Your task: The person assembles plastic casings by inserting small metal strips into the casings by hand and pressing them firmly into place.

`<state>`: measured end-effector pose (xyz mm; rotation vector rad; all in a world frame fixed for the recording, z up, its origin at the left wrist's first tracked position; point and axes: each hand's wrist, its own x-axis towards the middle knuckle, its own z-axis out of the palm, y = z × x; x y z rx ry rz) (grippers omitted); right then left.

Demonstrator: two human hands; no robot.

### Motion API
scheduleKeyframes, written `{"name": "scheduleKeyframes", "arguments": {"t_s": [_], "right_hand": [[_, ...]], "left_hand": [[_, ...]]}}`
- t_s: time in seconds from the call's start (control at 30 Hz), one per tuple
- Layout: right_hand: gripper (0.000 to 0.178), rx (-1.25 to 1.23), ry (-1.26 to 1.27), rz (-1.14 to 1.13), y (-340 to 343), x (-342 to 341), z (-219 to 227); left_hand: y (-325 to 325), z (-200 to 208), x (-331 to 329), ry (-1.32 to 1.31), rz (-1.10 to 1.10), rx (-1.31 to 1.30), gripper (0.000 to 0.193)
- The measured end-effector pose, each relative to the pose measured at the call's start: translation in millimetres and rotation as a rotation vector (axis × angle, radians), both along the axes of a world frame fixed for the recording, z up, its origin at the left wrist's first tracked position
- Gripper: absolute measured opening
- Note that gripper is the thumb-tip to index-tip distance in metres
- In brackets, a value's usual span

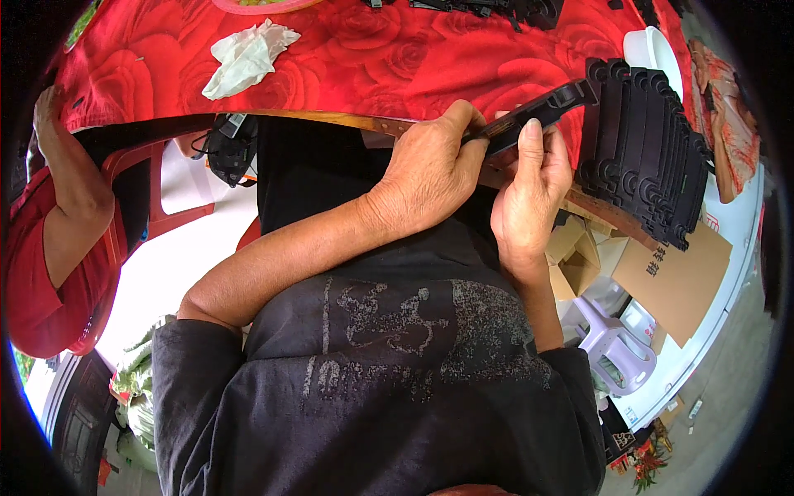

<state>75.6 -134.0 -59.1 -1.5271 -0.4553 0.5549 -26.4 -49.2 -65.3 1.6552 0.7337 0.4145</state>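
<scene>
A long, narrow black plastic part [552, 106] is held between my two hands just over the table's near edge. My left hand [434, 169] is closed round its lower left end, fingers hiding that end. My right hand [533, 178] pinches the middle of it, thumb on top and fingers behind. The far end, with a hooked tip, points up and right toward a row of similar black plastic parts [637, 149]. These lie packed side by side on the table's right edge.
A red rose-patterned tablecloth [356, 70] covers the table, with a crumpled white tissue [248, 59] on it. More black parts [480, 7] lie at the far edge. Cardboard [682, 277] and a lavender plastic stool [619, 351] are at right. Another person's arm [78, 178] is at left.
</scene>
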Motion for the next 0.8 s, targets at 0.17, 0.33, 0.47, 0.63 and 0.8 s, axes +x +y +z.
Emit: {"name": "scheduleKeyframes", "arguments": {"t_s": [0.17,0.33,0.47,0.63,0.8], "right_hand": [[0.016,0.031,0.122,0.038,-3.7,3.3,-2.6],[0.019,0.045,0.192,0.014,0.3,4.1,0.5],[0.02,0.063,0.218,0.019,0.6,4.7,-2.2],[0.02,0.066,0.286,0.014,2.3,2.1,2.3],[0.018,0.061,0.288,0.02,2.4,1.3,2.5]], "left_hand": [[0.1,-3.8,-2.3,-0.005,-0.027,-0.043,0.018],[-1.8,-4.6,-2.8,-0.027,-0.027,-0.019,0.017],[-3.4,-3.4,-2.9,-0.013,-0.02,0.014,0.015],[-4.5,-6.7,-2.7,0.01,-0.021,0.025,0.014],[-4.2,-3.3,-2.7,0.052,-0.022,0.02,0.013]]}}
